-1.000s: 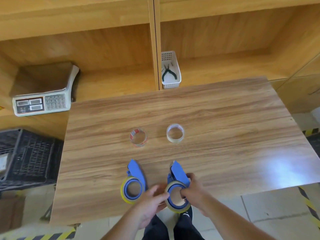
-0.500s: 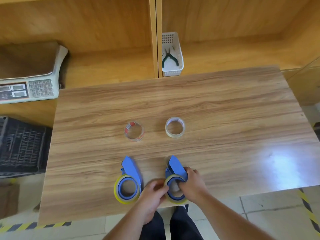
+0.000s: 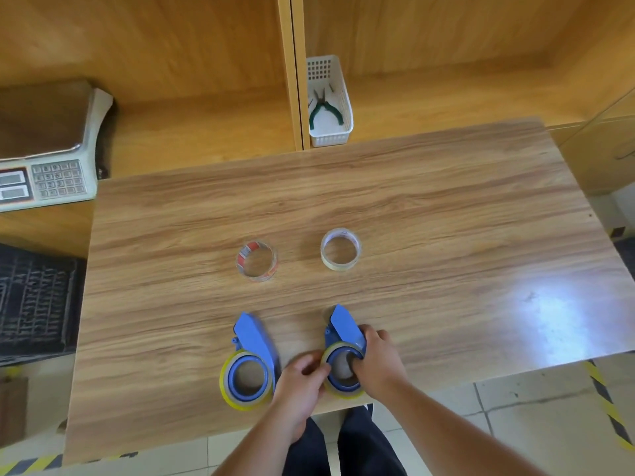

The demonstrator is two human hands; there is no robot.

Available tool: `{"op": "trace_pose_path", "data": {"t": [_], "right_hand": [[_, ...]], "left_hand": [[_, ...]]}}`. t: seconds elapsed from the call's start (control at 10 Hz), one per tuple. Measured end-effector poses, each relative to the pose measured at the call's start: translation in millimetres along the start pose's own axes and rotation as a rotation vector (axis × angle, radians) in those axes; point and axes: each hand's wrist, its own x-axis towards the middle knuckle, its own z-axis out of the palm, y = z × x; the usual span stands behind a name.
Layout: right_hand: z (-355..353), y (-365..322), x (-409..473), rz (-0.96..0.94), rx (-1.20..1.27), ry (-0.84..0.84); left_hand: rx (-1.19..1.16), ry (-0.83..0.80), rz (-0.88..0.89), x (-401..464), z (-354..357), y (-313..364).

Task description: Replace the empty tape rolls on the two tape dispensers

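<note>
step: stripping roll off right dispenser (image 3: 344,352), near counter (image 3: 446,235) front edge | left hand (image 3: 302,383) fingers pinch its rim, right hand (image 3: 378,362) fingers hooked in the core | next, likely: pull roll free, fit 1 of 2 rolls (image 3: 341,249) beyond | left dispenser (image 3: 249,365) untouched

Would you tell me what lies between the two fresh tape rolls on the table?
Nothing: in the head view only bare table shows between the left roll and the right roll.
</note>
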Motion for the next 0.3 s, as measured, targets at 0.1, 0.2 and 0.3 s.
{"op": "trace_pose_path", "data": {"t": [0.1,0.2,0.3], "right_hand": [[0.8,0.5,0.4,0.002,0.006,-0.001],[-7.0,-4.4,-4.4,0.003,0.015,-0.016],[-15.6,-6.0,-10.4,-0.012,0.025,0.01]], "left_hand": [[0.004,0.01,0.012,-2.4,0.1,-0.9],[-0.037,0.013,0.031,-6.9,-2.9,1.8],[-0.078,0.018,0.048,-15.4,-9.9,5.5]]}}
